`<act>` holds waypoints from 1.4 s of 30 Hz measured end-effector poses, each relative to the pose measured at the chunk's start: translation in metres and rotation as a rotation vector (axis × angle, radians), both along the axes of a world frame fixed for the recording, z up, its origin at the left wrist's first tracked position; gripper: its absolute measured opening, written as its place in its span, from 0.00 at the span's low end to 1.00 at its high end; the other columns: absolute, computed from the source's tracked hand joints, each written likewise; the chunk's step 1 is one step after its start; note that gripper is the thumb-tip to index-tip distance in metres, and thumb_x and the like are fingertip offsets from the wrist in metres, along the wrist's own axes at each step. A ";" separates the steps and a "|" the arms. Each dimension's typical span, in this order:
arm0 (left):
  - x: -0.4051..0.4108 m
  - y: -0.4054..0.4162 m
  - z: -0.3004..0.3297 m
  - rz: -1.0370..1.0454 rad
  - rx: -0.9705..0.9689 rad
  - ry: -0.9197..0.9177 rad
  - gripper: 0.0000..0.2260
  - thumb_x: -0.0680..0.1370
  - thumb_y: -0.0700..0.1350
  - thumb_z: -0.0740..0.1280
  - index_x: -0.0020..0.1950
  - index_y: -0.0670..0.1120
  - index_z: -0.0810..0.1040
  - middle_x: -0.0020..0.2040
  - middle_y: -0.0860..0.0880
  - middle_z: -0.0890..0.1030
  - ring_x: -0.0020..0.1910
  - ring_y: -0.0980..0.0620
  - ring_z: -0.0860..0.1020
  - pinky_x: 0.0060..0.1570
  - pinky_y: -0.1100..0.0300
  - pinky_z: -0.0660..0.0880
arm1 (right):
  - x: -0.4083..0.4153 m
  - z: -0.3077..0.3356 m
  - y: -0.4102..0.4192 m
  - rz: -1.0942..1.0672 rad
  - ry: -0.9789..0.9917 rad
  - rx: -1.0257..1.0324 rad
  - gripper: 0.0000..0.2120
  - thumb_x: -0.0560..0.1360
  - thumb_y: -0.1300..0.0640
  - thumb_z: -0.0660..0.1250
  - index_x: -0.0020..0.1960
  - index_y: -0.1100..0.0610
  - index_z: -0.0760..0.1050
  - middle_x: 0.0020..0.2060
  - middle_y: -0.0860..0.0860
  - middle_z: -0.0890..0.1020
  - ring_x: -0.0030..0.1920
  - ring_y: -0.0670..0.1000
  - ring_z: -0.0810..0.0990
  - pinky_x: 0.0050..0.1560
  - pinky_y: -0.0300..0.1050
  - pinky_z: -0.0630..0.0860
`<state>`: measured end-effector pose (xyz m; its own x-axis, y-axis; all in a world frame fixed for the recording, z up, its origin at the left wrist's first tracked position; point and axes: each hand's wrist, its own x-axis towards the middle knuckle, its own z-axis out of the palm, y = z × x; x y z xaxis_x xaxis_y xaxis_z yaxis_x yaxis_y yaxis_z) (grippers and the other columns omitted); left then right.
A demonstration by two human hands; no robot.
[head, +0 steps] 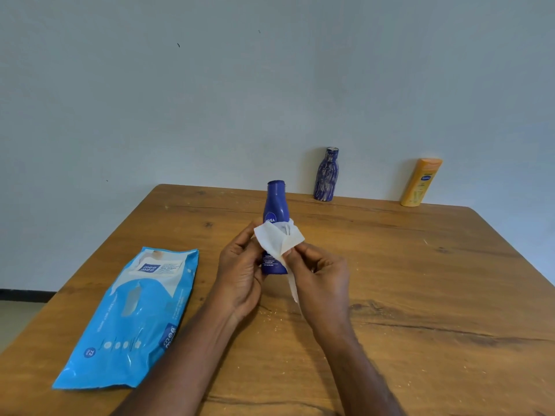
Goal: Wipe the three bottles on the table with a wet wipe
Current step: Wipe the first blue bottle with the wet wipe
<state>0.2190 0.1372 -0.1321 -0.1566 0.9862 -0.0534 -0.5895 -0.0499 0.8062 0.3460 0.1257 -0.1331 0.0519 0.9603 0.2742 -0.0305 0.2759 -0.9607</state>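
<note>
Dark blue plastic lotion bottle [275,205] held upright above the middle of the brown wooden surface [420,280], its lower body gripped in the curled fingers of the left hand [240,265]; the right hand [318,277] pinches a white wet wipe [277,237] between thumb and fingertips, the sheet draped across the bottle's front below the label and one tail hanging down toward the wood. To do this step well, the wipe probably wants spreading flatter against the body — bunched as it is, little of it meets the plastic — and the left hand could turn the bottle so the shoulder, cap and back each get a pass. Two bottles wait against the wall at the far edge, well apart from the hands: a blue patterned bottle [326,175] and, further right, an orange-yellow plastic lotion bottle [422,183] — both apparently untouched. A light blue wet-wipe pack [135,319] lies flat to the left, near the forearm.
</note>
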 end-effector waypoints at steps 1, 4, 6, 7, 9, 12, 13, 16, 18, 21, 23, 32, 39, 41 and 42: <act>0.000 0.000 0.000 0.043 -0.019 0.115 0.14 0.79 0.38 0.68 0.65 0.45 0.80 0.59 0.46 0.85 0.54 0.48 0.85 0.50 0.51 0.84 | 0.000 -0.001 0.000 -0.010 -0.004 -0.003 0.11 0.78 0.61 0.71 0.59 0.56 0.84 0.48 0.45 0.88 0.50 0.43 0.86 0.47 0.38 0.81; 0.003 -0.002 0.002 0.041 0.018 0.447 0.14 0.79 0.44 0.71 0.64 0.53 0.80 0.58 0.51 0.85 0.55 0.50 0.84 0.48 0.50 0.84 | -0.001 -0.002 0.000 -0.031 -0.001 -0.001 0.09 0.78 0.62 0.70 0.56 0.57 0.85 0.46 0.47 0.88 0.48 0.44 0.86 0.46 0.38 0.81; 0.005 -0.005 0.002 -0.037 0.039 0.506 0.18 0.76 0.50 0.72 0.66 0.55 0.79 0.58 0.50 0.84 0.56 0.49 0.84 0.48 0.48 0.84 | -0.001 -0.002 0.000 -0.024 -0.029 0.018 0.07 0.79 0.63 0.69 0.51 0.56 0.86 0.42 0.49 0.88 0.44 0.46 0.86 0.44 0.43 0.82; 0.005 -0.006 0.002 -0.070 0.036 0.484 0.19 0.75 0.51 0.73 0.66 0.53 0.80 0.58 0.48 0.84 0.56 0.48 0.84 0.50 0.46 0.84 | -0.001 -0.002 -0.001 -0.011 -0.037 0.026 0.08 0.79 0.63 0.69 0.51 0.55 0.86 0.42 0.49 0.88 0.45 0.46 0.86 0.44 0.44 0.83; 0.004 -0.006 0.003 -0.121 -0.001 0.326 0.17 0.76 0.49 0.71 0.64 0.48 0.81 0.57 0.41 0.84 0.55 0.44 0.84 0.55 0.41 0.81 | 0.000 0.000 -0.001 -0.027 -0.010 0.022 0.09 0.79 0.63 0.69 0.56 0.55 0.85 0.48 0.47 0.88 0.50 0.46 0.86 0.49 0.44 0.84; -0.001 -0.005 0.004 -0.191 -0.073 0.058 0.22 0.78 0.55 0.67 0.66 0.43 0.77 0.49 0.40 0.83 0.43 0.47 0.82 0.52 0.43 0.79 | 0.009 0.004 0.005 -0.185 0.040 0.023 0.11 0.78 0.62 0.70 0.59 0.52 0.83 0.51 0.44 0.87 0.54 0.44 0.84 0.55 0.47 0.83; -0.003 -0.005 0.005 -0.213 -0.093 0.032 0.26 0.78 0.60 0.64 0.67 0.42 0.76 0.47 0.41 0.83 0.40 0.48 0.81 0.48 0.46 0.79 | 0.011 0.004 0.007 -0.231 0.034 0.024 0.12 0.78 0.61 0.70 0.59 0.51 0.83 0.53 0.43 0.86 0.56 0.42 0.83 0.57 0.48 0.82; -0.005 -0.005 0.006 -0.270 -0.140 -0.014 0.32 0.79 0.67 0.55 0.67 0.42 0.76 0.44 0.41 0.82 0.38 0.48 0.79 0.43 0.51 0.76 | 0.012 0.003 0.009 -0.331 -0.084 0.084 0.12 0.77 0.60 0.72 0.58 0.47 0.83 0.58 0.41 0.83 0.63 0.42 0.78 0.60 0.46 0.78; -0.004 -0.006 0.006 -0.284 -0.152 -0.032 0.30 0.82 0.65 0.52 0.68 0.42 0.76 0.45 0.40 0.82 0.39 0.46 0.79 0.44 0.50 0.75 | 0.009 0.006 0.008 -0.377 -0.158 0.157 0.11 0.76 0.60 0.72 0.56 0.48 0.83 0.57 0.44 0.81 0.62 0.43 0.76 0.56 0.35 0.76; -0.002 -0.007 0.003 -0.314 -0.135 0.023 0.26 0.84 0.61 0.53 0.66 0.45 0.79 0.49 0.39 0.83 0.41 0.44 0.80 0.45 0.48 0.75 | 0.006 0.012 0.008 -0.380 -0.184 0.296 0.11 0.76 0.65 0.72 0.57 0.56 0.84 0.54 0.50 0.79 0.55 0.37 0.76 0.50 0.25 0.73; 0.003 -0.009 0.003 -0.333 -0.119 0.028 0.22 0.84 0.58 0.55 0.62 0.45 0.82 0.51 0.39 0.84 0.44 0.44 0.81 0.47 0.47 0.76 | 0.003 0.012 0.007 -0.333 -0.283 0.365 0.15 0.77 0.69 0.69 0.60 0.58 0.83 0.56 0.51 0.79 0.55 0.35 0.76 0.51 0.25 0.73; -0.008 -0.008 0.004 -0.284 -0.130 -0.109 0.18 0.82 0.52 0.64 0.64 0.41 0.81 0.63 0.35 0.80 0.64 0.41 0.78 0.71 0.43 0.70 | -0.003 0.003 0.004 -0.186 -0.693 0.592 0.16 0.74 0.56 0.63 0.54 0.60 0.86 0.52 0.54 0.85 0.53 0.54 0.80 0.51 0.45 0.80; -0.026 0.004 0.004 -0.153 -0.067 -0.252 0.19 0.82 0.44 0.64 0.71 0.38 0.72 0.61 0.35 0.81 0.60 0.42 0.82 0.58 0.47 0.81 | 0.001 -0.001 0.006 -0.149 -0.780 0.644 0.14 0.75 0.59 0.63 0.51 0.60 0.86 0.50 0.53 0.85 0.52 0.54 0.81 0.48 0.47 0.81; -0.026 0.004 0.006 -0.133 -0.039 -0.225 0.16 0.83 0.44 0.63 0.68 0.39 0.74 0.61 0.35 0.82 0.60 0.42 0.82 0.59 0.45 0.80 | 0.007 -0.002 0.011 -0.237 -0.766 0.597 0.10 0.73 0.66 0.68 0.51 0.60 0.86 0.50 0.53 0.86 0.51 0.53 0.81 0.49 0.44 0.79; -0.026 0.004 0.006 -0.121 -0.034 -0.205 0.15 0.83 0.43 0.63 0.68 0.40 0.74 0.61 0.36 0.82 0.60 0.42 0.82 0.59 0.44 0.80 | 0.011 -0.003 0.014 -0.274 -0.769 0.561 0.11 0.72 0.69 0.71 0.51 0.60 0.86 0.49 0.53 0.86 0.51 0.53 0.81 0.49 0.43 0.78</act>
<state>0.1927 0.1410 -0.1259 -0.0202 0.9942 -0.1059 -0.7408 0.0563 0.6694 0.3567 0.1399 -0.1363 -0.1302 0.6625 0.7377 0.6798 0.6012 -0.4199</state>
